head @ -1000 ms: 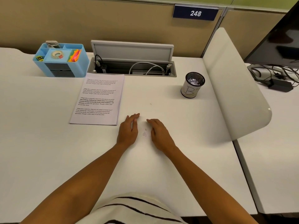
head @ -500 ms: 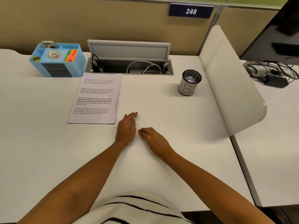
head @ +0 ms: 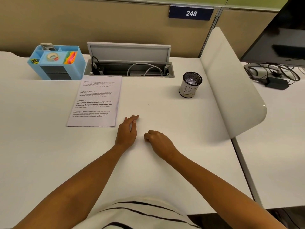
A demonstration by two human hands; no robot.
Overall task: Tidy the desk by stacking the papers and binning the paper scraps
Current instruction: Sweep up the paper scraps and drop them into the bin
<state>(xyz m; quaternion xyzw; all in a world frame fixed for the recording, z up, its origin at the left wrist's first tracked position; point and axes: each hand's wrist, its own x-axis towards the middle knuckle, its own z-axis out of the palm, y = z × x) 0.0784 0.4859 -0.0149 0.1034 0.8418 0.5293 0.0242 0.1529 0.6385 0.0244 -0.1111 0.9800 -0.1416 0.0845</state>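
Observation:
A neat stack of printed papers (head: 95,101) lies on the white desk (head: 49,154), left of centre. A small mesh bin (head: 189,90) stands at the back right with crumpled paper scraps (head: 191,80) inside. My left hand (head: 127,133) rests flat on the desk just right of the stack's near corner, holding nothing. My right hand (head: 158,141) sits beside it with the fingers curled under, over the spot where tiny scraps lay a moment earlier. Those scraps are hidden now.
A blue desk organiser (head: 56,63) with tape and sticky notes stands at the back left. An open cable hatch (head: 130,68) lies behind the papers. A white curved divider (head: 231,83) borders the desk on the right, with a dark monitor (head: 283,33) and cables (head: 274,76) beyond.
My right hand slid left over the small scraps between my hands and curled its fingers closed. The scraps are no longer visible. My left hand stayed flat in place.

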